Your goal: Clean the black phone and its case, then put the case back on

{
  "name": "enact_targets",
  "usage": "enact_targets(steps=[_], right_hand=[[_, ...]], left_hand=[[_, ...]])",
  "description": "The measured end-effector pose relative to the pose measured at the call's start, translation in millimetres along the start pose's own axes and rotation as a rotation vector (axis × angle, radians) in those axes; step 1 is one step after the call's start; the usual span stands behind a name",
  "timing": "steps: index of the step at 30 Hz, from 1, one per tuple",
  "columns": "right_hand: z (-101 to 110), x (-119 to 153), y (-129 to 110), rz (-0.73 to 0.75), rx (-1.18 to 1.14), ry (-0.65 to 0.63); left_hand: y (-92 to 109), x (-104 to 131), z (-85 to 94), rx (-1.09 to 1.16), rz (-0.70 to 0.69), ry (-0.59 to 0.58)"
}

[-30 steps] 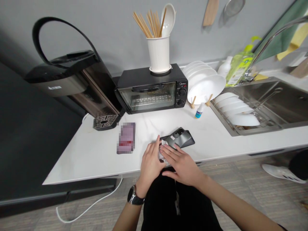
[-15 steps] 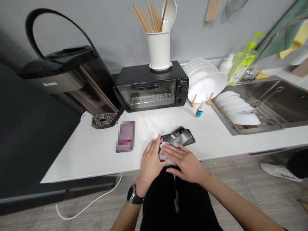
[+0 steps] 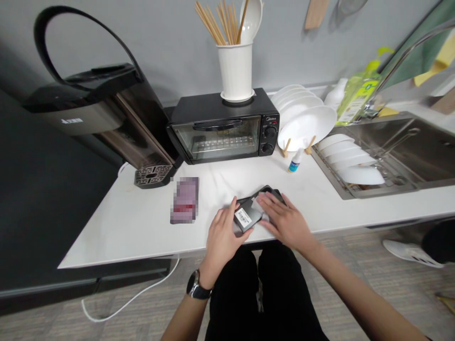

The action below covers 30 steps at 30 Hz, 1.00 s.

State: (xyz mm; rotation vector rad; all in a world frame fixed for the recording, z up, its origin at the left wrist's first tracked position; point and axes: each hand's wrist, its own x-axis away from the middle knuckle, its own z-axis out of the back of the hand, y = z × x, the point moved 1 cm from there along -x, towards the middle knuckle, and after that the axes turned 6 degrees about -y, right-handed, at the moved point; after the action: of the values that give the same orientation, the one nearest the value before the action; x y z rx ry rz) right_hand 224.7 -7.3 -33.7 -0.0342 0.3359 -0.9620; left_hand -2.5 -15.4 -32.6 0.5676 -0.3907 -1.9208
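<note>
A grey smartphone (image 3: 253,212) lies back up at the counter's front edge, with a barcode sticker (image 3: 243,217) on its left part. Beneath it a dark flat object shows only at the edges. My left hand (image 3: 223,233) grips the phone's left end between thumb and fingers. Under the fingers of my right hand (image 3: 285,220) a white tissue (image 3: 257,205) is pressed on the phone's right part, and the hand hides the camera area. A small white bottle with a blue label (image 3: 295,162) stands beyond my right hand.
A pixelated purple packet (image 3: 185,200) lies left of my hands. Behind are a black water dispenser (image 3: 106,113), a toaster oven (image 3: 222,137) with a chopstick holder (image 3: 235,71) on it, and racked plates (image 3: 309,128). A sink (image 3: 423,147) is at right; a person's shoe (image 3: 412,253) shows below.
My right hand has slid the tissue rightward and away from me along the phone, uncovering the barcode sticker. My left hand has stayed at the phone's left end.
</note>
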Motion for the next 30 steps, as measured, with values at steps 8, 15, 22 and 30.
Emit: enact_targets(steps=[8,15,22,30], right_hand=[[-3.1,-7.9,-28.3,0.264,-0.149,-0.093],[-0.9,-10.4,0.3,-0.036,-0.024,-0.003],[-5.4,-8.4,-15.3,0.033,-0.054,-0.009],[-5.2,-9.3,-18.0,0.139,-0.038,-0.033]], left_hand=[[-0.4,1.7,-2.0,-0.015,0.004,-0.005],[0.8,0.1,0.0,0.004,-0.008,0.001],[0.2,0.5,-0.8,0.007,-0.013,0.005],[1.8,-0.6,0.2,-0.002,0.01,-0.007]])
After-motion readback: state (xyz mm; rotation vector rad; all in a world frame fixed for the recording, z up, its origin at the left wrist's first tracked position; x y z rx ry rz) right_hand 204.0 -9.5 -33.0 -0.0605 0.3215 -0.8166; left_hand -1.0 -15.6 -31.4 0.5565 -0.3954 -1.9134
